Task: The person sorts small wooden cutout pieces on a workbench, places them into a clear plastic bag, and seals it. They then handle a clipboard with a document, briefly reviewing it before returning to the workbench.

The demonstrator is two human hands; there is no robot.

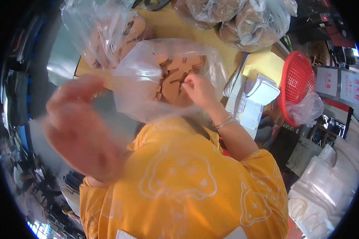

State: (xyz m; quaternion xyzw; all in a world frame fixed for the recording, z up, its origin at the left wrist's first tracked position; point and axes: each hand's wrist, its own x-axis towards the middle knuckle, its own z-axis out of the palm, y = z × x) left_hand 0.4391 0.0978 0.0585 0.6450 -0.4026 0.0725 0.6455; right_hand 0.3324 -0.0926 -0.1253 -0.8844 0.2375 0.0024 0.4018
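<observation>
1. Shirt (179,175), yellow with white animal outlines, fills the near side of the open bag (137,85).
2. Left hand (70,115), raised to the near left of the open bag, is blurred, its fingers curved; whether it pinches anything, I cannot tell.
3. Right hand (199,91), bracelet (224,121) at its wrist, is at the open bag's mouth, fingertips bent together over brown cut-out pieces (173,83) heaped inside that bag; I cannot tell whether it grips one.
4. Worktop (167,24), yellowish, shows beyond the open bag.
5. Written sheets (247,113) and yellow paper (263,65) lie right of the open bag; past them stands a red perforated basket (293,79).
6. Beyond the open bag sit a filled clear bag (103,36), to its left, and more filled bags (259,24), to its right.
7. White signboards (327,81) stand far right of the open bag; dark clutter (36,179) spreads far left.
</observation>
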